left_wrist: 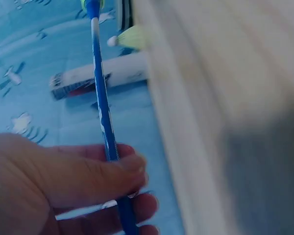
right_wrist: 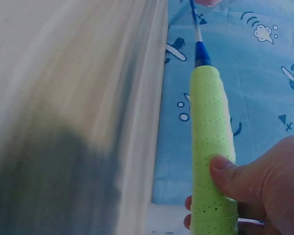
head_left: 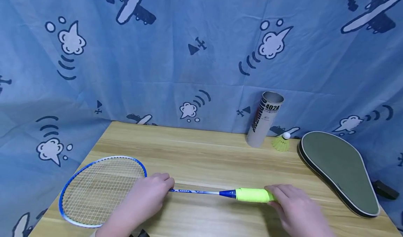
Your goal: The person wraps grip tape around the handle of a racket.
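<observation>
A badminton racket (head_left: pixel 201 192) with a blue and white frame lies sideways across the front of the scene, its strung head on the left. My left hand (head_left: pixel 154 191) grips the thin shaft near the head; in the left wrist view the thumb and fingers of that hand (left_wrist: pixel 88 181) pinch the blue shaft. At the other end, my right hand (head_left: pixel 294 205) holds the butt end of the yellow-green wrapped handle (head_left: pixel 253 195). The right wrist view shows the thumb (right_wrist: pixel 225 171) pressed along the grip, with fingertips coming round the far side.
Toward the back of the wooden table (head_left: pixel 189 146) stands an open shuttlecock tube (head_left: pixel 264 121). Beside it is a yellow shuttlecock (head_left: pixel 281 142), cork up. A green paddle-shaped case (head_left: pixel 340 170) lies at the right. A blue patterned curtain (head_left: pixel 201 55) hangs behind.
</observation>
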Motion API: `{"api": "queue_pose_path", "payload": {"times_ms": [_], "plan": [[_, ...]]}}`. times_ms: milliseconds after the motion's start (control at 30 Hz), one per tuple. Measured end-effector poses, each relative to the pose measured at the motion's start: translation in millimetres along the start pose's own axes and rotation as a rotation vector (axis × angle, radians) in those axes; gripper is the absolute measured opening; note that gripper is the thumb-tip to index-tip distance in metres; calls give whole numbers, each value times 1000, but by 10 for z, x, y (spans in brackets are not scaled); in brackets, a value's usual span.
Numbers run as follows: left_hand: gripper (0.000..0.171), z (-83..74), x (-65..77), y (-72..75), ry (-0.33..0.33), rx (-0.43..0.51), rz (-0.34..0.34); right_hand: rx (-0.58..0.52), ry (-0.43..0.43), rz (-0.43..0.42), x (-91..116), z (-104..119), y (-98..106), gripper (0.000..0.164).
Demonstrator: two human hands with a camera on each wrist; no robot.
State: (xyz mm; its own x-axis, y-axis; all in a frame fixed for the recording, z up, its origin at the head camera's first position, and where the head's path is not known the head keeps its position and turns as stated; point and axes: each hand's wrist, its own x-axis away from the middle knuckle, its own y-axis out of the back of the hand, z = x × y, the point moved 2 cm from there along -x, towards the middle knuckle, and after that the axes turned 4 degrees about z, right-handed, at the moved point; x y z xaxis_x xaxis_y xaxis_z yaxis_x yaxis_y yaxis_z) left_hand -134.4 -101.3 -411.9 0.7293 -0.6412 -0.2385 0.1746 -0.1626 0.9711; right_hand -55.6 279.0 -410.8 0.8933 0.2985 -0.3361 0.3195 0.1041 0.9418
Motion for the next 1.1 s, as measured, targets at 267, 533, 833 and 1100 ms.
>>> {"api": "queue_pose_path", "payload": {"times_ms": [267,533,833,1100], "plan": [[27,-16,64,-187,21,-35,40,-33,-50,78,77,36,-187,42],[26,-47,125,-246,13,-43,89,-52,-119,179,115,80,-265,41],[24,-89,179,-299,19,-37,54,-69,-145,224,156,85,-309,40],[18,-86,239,-310,69,15,52,-79,-171,289,158,73,-337,41]]}}
